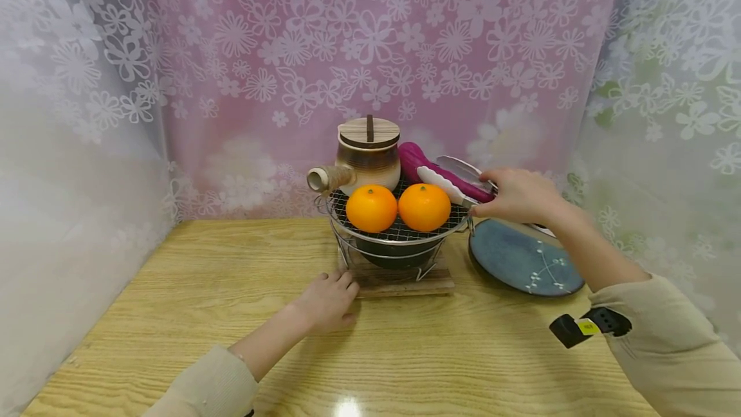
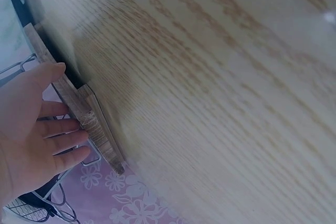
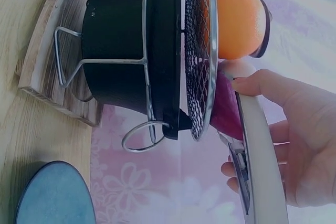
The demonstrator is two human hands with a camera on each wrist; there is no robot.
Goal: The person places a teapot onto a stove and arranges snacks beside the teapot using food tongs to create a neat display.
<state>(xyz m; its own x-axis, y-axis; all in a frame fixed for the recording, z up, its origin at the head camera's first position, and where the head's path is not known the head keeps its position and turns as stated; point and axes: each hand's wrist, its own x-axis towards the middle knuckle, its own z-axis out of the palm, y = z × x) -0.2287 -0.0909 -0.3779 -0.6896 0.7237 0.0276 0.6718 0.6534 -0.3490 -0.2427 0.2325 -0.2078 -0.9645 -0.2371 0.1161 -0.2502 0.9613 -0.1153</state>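
A small black stove (image 1: pixel 396 251) with a round wire grill (image 1: pixel 399 227) stands on a wooden board (image 1: pixel 399 282). On the grill sit two oranges (image 1: pixel 371 208) (image 1: pixel 424 206), a brown teapot with a wooden lid (image 1: pixel 363 156) and a purple sweet potato (image 1: pixel 431 170). My right hand (image 1: pixel 515 197) grips white-and-steel tongs (image 1: pixel 454 179) that clasp the sweet potato (image 3: pixel 227 111) at the grill's right edge (image 3: pixel 202 56). My left hand (image 1: pixel 327 301) rests flat on the table, its straight fingers (image 2: pixel 60 142) touching the board's edge (image 2: pixel 84 114).
A blue plate (image 1: pixel 523 259) lies on the wooden table (image 1: pixel 231 314) to the right of the stove, under my right wrist. Floral curtains (image 1: pixel 370 50) close in the back and both sides.
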